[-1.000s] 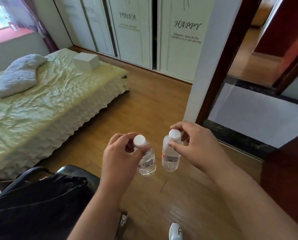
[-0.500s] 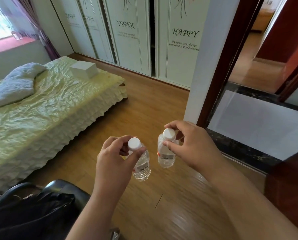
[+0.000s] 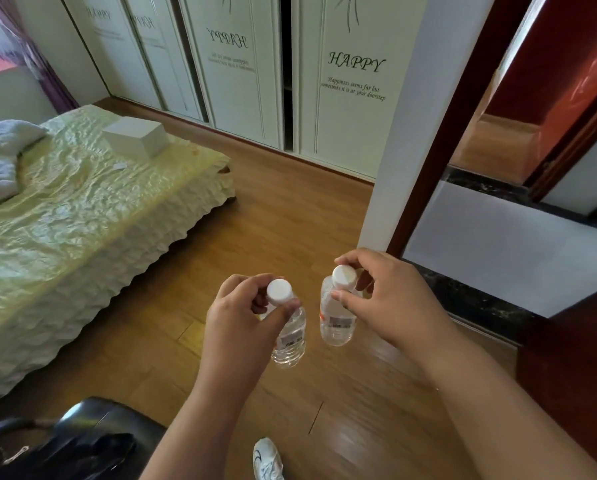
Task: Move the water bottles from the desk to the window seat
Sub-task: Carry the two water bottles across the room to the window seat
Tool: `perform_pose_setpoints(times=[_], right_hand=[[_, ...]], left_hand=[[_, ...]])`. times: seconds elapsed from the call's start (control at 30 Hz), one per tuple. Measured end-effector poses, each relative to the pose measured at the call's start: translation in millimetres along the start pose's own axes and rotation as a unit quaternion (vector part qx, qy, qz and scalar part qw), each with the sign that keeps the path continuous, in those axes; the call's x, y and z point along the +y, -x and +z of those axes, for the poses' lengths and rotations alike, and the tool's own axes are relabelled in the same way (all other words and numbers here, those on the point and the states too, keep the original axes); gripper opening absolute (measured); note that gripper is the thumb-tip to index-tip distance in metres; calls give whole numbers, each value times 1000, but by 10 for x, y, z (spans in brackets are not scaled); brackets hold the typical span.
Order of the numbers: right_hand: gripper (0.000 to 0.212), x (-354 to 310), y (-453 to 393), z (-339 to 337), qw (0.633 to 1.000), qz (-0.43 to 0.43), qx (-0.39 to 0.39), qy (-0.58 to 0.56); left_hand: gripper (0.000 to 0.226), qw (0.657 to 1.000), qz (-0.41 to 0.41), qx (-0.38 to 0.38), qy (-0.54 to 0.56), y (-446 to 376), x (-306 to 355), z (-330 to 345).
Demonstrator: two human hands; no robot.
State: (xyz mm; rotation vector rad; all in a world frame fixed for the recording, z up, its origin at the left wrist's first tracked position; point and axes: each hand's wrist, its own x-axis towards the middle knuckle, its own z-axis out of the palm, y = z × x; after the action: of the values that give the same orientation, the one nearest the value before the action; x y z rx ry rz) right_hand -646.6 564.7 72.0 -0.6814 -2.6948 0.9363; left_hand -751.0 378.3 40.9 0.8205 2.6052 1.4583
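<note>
A single head-worn wide-angle view looks forward and down from standing height, close over both forearms, toward the wooden floor [image 3: 283, 216] and seemingly wardrobe doors [image 3: 345, 81] beyond.

Soft daylight; edges bowed; lower-left corner blurred

Two small clear plastic water bottles, white caps: one [image 3: 289, 336] and another [image 3: 336, 318], hanging upright side by side above floor, apart.

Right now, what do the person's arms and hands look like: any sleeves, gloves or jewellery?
Both forearms are bare up to the frame edge, with no sleeves in view. The left hand and right hand wear no gloves, rings, watch or bracelet that shows.
</note>
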Motion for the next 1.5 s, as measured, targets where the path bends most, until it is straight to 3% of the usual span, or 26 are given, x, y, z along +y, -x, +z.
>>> perform_pose_setpoints(times=[0.33,0.77,1.3,1.5], right_hand=[[41,-541,-683,346,999,16,27,11],[40,-742,-1206,642,1000,10,-4,-1],[43,-410,-2518,371,999,-22,-16,-38],[42,-107,-3049,102,999,-23,-6,-37]], left_hand=[[38,999,38,16,29,-919,-389,-424],[38,1000,13,1,22,-1305,-755,-587],[38,999,-7,21,-42,-2441,-588,-226],[34,999,-17,29,2,-2971,-350,141]])
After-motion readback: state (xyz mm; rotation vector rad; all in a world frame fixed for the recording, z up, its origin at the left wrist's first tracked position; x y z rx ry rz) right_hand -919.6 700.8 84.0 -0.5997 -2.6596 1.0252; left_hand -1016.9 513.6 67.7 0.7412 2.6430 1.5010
